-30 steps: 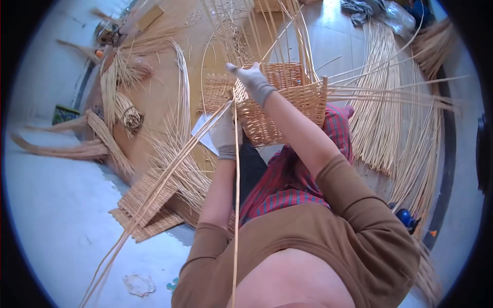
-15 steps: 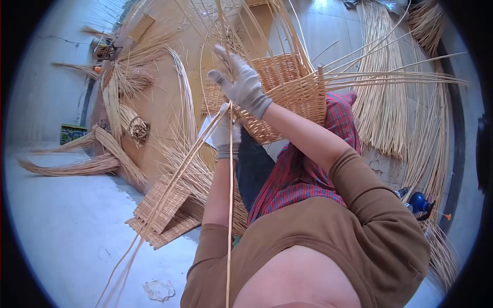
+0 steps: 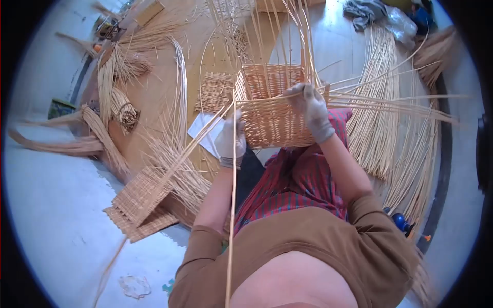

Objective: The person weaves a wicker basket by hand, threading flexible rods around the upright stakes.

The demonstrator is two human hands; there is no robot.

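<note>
Woven wicker forms the basket (image 3: 277,126) between both hands' fingers: right hand (image 3: 315,115) pinching a cane (image 3: 269,98) along its front rim, left hand (image 3: 229,141) beside it, its grip unclear.

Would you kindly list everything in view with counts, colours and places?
woven basket: one, tan, between the grips
upright strands: many, tan, basket's far side
weaving strand: one, tan, across basket's near rim
long strands: several, tan, below basket's left corner
woven panels: three, tan, left and lower left
strand bundles: several, tan, both sides
paper sheet: one, white, beside the left grip
crumpled cloth: one, grey, upper right
plastic bag: one, clear, upper right
unclear object: one, blue, lower right
striped cloth: one, red and blue, on lap
others: too small to name
left grip: one, pale glove, basket's left end
right grip: one, pale glove, near rim's right end
sleeves: two, brown, lower middle
</note>
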